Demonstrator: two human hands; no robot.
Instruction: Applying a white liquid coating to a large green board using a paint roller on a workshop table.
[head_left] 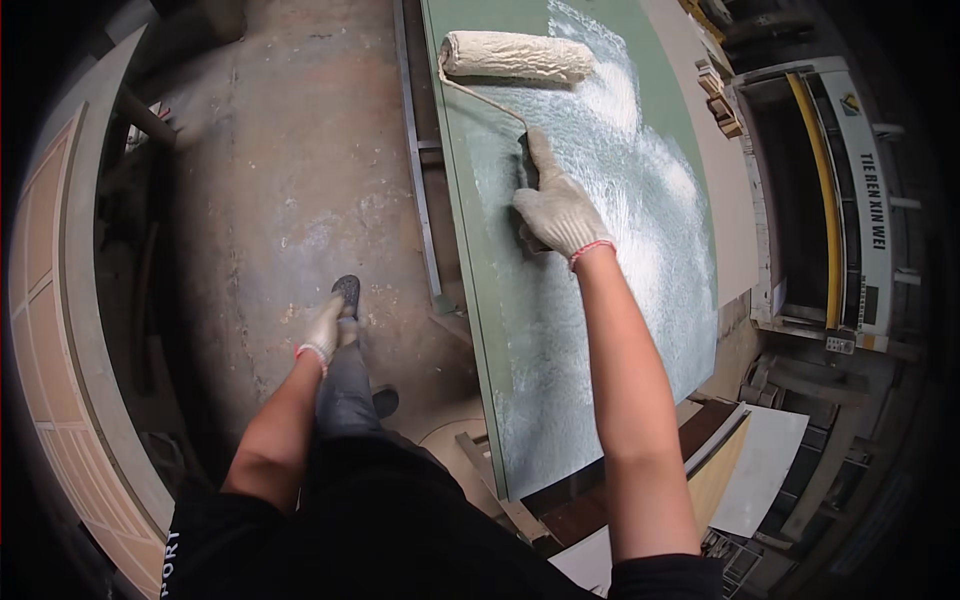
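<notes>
My right hand [565, 212], in a pale knit glove with a red-edged cuff, is closed round the dark handle of a paint roller [515, 57]. Its index finger lies stretched along the handle toward the wire frame. The roller's thick off-white sleeve rests on the far part of a long green board [470, 260], across its width. White, wet-looking glue or paint [640, 260] coats much of the board in streaks, thickest at the right. My left hand [322, 332], gloved alike and slightly blurred, hangs low over my leg and shoe with loose fingers and nothing visible in it.
A metal rail [418, 170] runs along the board's left side. Concrete floor [290, 150] lies to the left, with panelled boards [50, 330] beyond it. On the right stand a machine with a yellow bar [815, 190] and small wooden blocks [722, 105]. A white sheet [765, 465] lies near right.
</notes>
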